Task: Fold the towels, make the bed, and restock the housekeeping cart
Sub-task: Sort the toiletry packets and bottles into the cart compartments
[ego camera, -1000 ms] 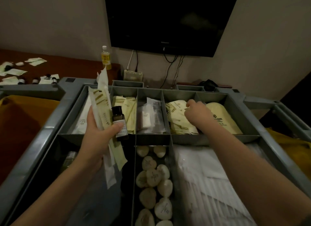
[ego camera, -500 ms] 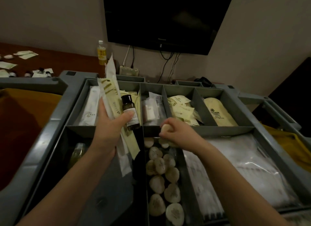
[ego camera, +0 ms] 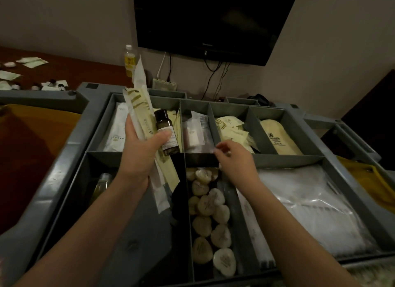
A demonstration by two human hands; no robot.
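restock step, top tray of the cart (ego camera: 49, 179). Reference = soap bin (ego camera: 189, 233), the narrow slot full of wrapped soaps (ego camera: 210, 203)

- left hand (ego camera: 139, 152): up and left of the soap bin. Fingers are wrapped round a fan of long flat packets (ego camera: 140, 109), and the thumb clamps a small dark bottle (ego camera: 166, 132) against them
- right hand (ego camera: 237, 158): over the far end wall of the soap bin, fingers curled down. The tips sit by a clear wrapper (ego camera: 195, 135) in the slot just beyond. Too blurred there to tell whether it pinches anything

handling, my read:
- packets: light, thin, floppy, slick film. They're gripped around mid-length, so both ends splay and they will slide on each other. Peel off one at a time with the right hand, pinching the flat faces near the top end, where they fan apart
- bottle: rigid and probably the heaviest thing in that hand. It has a smooth label and is held by thumb pressure alone, so it's the first to drop if the grip eases. Take it round the body below the cap before touching the packets
- it likely goes in the dark slot left of the soap bin, where another bottle (ego camera: 102, 184) lies
- soaps: small, rounded, slippery wrap, not delicate
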